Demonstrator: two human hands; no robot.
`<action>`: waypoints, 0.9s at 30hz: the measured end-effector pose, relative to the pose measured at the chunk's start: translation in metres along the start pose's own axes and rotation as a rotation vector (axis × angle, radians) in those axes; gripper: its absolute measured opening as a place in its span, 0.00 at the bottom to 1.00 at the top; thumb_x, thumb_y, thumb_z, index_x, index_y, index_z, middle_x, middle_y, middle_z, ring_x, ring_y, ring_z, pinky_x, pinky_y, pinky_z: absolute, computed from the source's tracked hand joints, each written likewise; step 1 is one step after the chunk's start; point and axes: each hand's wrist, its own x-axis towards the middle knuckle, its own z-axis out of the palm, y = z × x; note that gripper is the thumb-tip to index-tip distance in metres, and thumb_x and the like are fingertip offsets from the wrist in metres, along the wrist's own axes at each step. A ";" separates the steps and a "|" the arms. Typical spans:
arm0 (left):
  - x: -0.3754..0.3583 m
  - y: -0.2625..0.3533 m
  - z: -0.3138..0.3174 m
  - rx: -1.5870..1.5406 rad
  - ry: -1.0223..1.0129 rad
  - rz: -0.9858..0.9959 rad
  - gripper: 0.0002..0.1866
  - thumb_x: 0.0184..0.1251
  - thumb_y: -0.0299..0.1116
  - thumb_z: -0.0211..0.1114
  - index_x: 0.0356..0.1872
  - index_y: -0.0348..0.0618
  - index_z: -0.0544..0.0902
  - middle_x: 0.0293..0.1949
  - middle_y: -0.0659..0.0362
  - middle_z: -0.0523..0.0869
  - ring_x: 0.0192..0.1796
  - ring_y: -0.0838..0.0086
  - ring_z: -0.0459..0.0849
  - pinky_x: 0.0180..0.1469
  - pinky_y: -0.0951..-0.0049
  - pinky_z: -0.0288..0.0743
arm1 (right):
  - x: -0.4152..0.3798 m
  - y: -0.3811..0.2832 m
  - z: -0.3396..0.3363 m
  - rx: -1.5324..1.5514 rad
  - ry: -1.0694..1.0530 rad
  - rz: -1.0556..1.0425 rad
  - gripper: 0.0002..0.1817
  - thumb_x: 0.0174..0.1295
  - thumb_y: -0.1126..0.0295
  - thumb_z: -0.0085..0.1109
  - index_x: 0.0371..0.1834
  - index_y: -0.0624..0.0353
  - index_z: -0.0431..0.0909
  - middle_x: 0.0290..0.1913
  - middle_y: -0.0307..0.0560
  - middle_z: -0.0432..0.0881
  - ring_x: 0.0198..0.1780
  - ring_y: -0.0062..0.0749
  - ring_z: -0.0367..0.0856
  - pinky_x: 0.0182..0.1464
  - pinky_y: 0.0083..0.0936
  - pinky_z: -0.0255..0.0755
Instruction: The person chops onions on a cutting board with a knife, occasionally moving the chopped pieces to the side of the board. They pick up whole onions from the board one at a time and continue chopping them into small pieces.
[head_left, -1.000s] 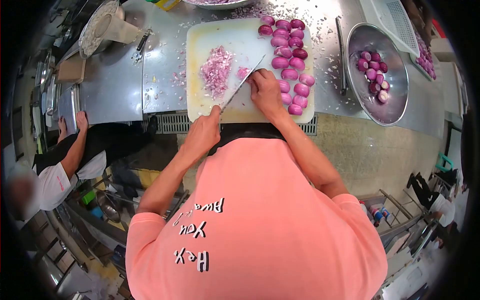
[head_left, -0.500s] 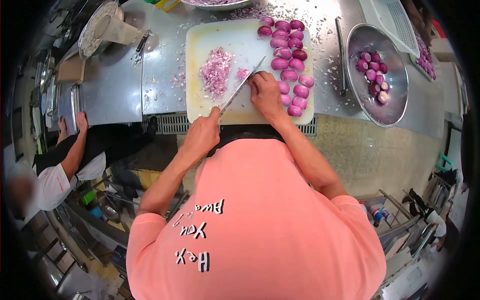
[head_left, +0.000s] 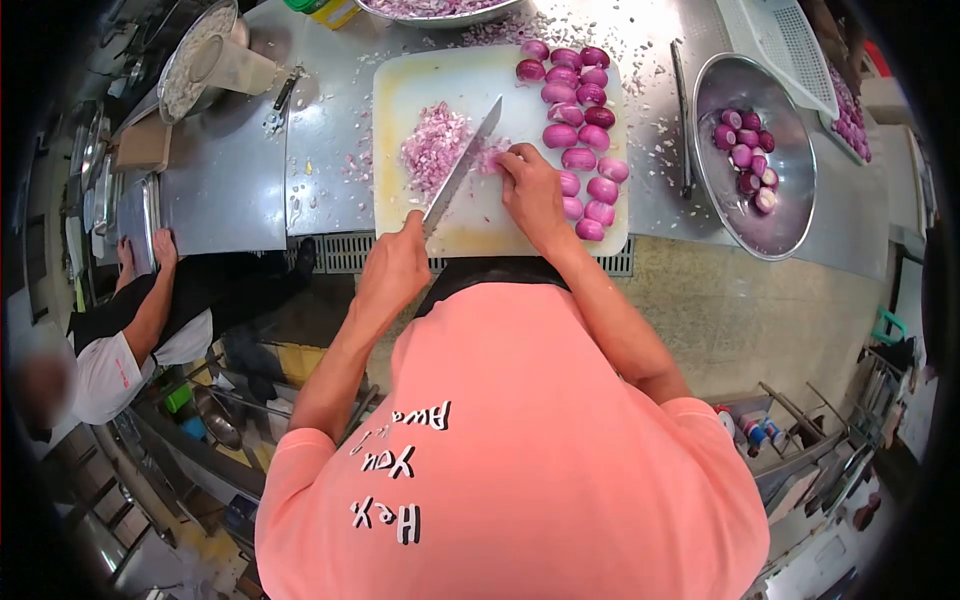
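Observation:
My left hand is closed round the handle of a kitchen knife. Its blade slants up and away over the white cutting board, between a pile of diced red onion and a smaller cut portion of red onion. My right hand has its fingertips pinched together on that smaller portion. Rows of peeled red onion halves lie along the board's right side, close to my right hand.
A metal bowl of small red onions stands right of the board, beside a long dark bar. Another bowl holds chopped onion behind. Onion bits litter the steel table. At left, a person's hand touches a metal tray.
The knife has moved left, away from my right fingertips, with my left hand shifting left along with it. The small cut onion portion now lies more spread out. My right hand has barely moved.

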 end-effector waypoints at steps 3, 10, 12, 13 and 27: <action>-0.002 0.009 -0.005 -0.045 -0.009 -0.043 0.16 0.65 0.21 0.56 0.53 0.35 0.69 0.23 0.36 0.80 0.31 0.37 0.81 0.33 0.42 0.69 | 0.004 0.002 0.003 0.062 -0.009 0.029 0.08 0.52 0.85 0.56 0.34 0.66 0.81 0.38 0.57 0.80 0.38 0.57 0.80 0.40 0.46 0.74; 0.000 0.023 0.002 -0.071 0.003 0.003 0.16 0.61 0.18 0.54 0.51 0.30 0.70 0.22 0.35 0.79 0.29 0.37 0.80 0.32 0.42 0.70 | 0.010 0.011 0.004 0.102 -0.045 -0.004 0.08 0.52 0.86 0.56 0.34 0.67 0.80 0.36 0.59 0.79 0.38 0.59 0.80 0.40 0.47 0.74; 0.000 0.023 0.003 -0.067 0.010 -0.016 0.16 0.61 0.18 0.54 0.50 0.30 0.70 0.22 0.35 0.79 0.29 0.37 0.80 0.32 0.42 0.70 | 0.014 0.011 0.006 0.093 -0.058 -0.008 0.07 0.52 0.85 0.56 0.34 0.67 0.80 0.36 0.59 0.79 0.38 0.59 0.80 0.40 0.47 0.74; 0.004 0.020 0.003 -0.078 -0.018 -0.014 0.16 0.63 0.21 0.55 0.52 0.30 0.70 0.24 0.34 0.80 0.32 0.37 0.81 0.34 0.43 0.71 | 0.014 0.012 0.005 0.074 -0.067 -0.011 0.07 0.52 0.85 0.56 0.34 0.67 0.80 0.36 0.59 0.79 0.38 0.59 0.80 0.40 0.47 0.74; 0.004 0.020 0.010 -0.096 0.035 -0.092 0.18 0.67 0.26 0.56 0.56 0.34 0.69 0.26 0.34 0.81 0.34 0.36 0.82 0.35 0.43 0.72 | 0.016 0.022 -0.004 0.056 -0.086 -0.174 0.06 0.52 0.83 0.57 0.33 0.64 0.79 0.36 0.56 0.79 0.42 0.57 0.79 0.43 0.45 0.73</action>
